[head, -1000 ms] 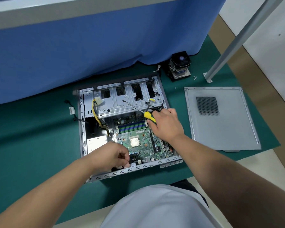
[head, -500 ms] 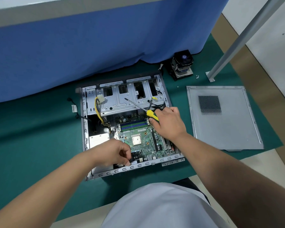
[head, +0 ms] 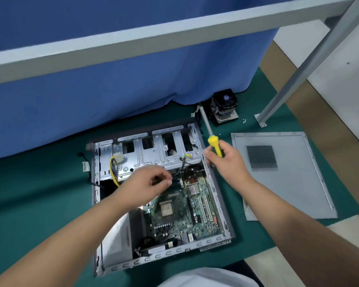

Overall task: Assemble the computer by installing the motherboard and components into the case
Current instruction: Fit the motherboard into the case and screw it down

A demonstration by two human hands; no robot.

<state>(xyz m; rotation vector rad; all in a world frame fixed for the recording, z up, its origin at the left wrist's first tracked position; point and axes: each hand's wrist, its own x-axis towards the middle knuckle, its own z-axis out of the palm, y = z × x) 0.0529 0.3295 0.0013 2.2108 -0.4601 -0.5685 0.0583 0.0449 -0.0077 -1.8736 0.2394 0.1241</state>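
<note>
Screwdriver point(head: 212, 141) lifted — right fingers point(head: 220, 156) gripping handle

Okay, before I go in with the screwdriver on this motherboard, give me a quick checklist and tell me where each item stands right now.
1. Screwdriver firmly in the right hand: ok, fingers wrap the yellow handle.
2. Tip aimed at a screw hole: not ok, the shaft points up and away from the case.
3. Motherboard lying inside the case: ok; whether its holes line up, cannot tell.
4. Screw ready in the left hand: cannot tell, the fingertips pinch something too small to make out.
5. Cables off the board: not ok, a black cable droops over its far edge.
6. Spare screws within reach: ok, by the CPU cooler.
</note>
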